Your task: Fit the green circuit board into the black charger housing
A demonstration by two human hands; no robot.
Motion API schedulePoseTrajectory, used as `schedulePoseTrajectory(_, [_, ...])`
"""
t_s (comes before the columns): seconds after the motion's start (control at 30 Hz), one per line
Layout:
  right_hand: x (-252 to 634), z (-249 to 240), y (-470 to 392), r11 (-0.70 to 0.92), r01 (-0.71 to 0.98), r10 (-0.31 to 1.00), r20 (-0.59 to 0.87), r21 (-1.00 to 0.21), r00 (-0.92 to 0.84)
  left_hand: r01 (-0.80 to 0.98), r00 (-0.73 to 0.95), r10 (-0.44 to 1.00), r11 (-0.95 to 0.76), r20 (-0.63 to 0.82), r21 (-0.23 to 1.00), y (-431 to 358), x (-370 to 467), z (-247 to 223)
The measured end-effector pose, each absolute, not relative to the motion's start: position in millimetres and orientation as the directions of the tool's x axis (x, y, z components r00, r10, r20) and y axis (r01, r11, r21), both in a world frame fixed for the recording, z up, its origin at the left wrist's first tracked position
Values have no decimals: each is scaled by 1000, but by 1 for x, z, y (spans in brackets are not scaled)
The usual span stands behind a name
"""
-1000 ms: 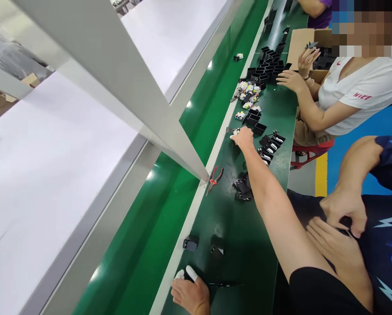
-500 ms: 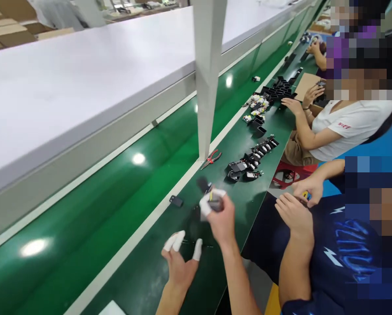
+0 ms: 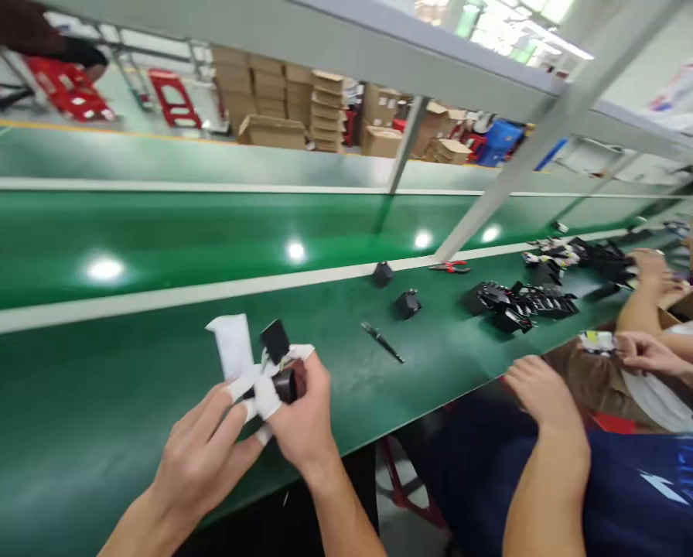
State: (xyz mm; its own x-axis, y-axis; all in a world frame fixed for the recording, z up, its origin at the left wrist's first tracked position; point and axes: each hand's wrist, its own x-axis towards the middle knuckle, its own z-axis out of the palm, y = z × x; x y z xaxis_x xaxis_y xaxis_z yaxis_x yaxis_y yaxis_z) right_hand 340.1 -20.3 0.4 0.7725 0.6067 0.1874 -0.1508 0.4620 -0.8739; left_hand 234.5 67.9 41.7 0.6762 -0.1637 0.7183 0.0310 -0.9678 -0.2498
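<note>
Black housing (image 3: 285, 385) between both hands' white-covered fingers (image 3: 267, 397)

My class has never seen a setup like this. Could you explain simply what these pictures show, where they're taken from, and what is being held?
There is no robot here: a person works with two bare hands, with white covers on some fingertips. Every picture comes from one camera worn on that person's head, looking forward and down.

The right hand holds a dark rounded housing, with a flat black piece just above it. The left hand meets it there; blur hides its exact grip. A white sheet is just beyond the fingers.

On the green table lie a pen-like tool, red-handled pliers, two small black blocks and a cluster of black parts. Other people sit to the right.
</note>
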Motion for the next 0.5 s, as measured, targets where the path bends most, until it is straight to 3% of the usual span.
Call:
schedulePoseTrajectory(0.1, [318,2,-28,406,-110,646,200,-907,736,65,688,-38,-991,725,-114,61,204,29])
schedulePoseTrajectory(0.17, [311,-4,-33,379,-20,626,240,-925,742,128,646,114,-991,755,39,59,185,10])
schedulePoseTrajectory(0.27, [313,-22,-41,236,195,604,301,-952,738,185,536,490,-863,688,471,61,159,-18])
schedulePoseTrajectory(0.33, [319,-37,-47,18,359,613,294,-933,733,171,506,658,-711,558,682,65,144,-28])
schedulePoseTrajectory(0.4, [325,-50,-51,-224,568,570,367,-792,735,148,548,705,-612,451,777,69,131,-30])
schedulePoseTrajectory(0.5, [324,-60,-55,-377,769,606,490,-517,627,130,611,693,-565,384,815,73,121,-24])
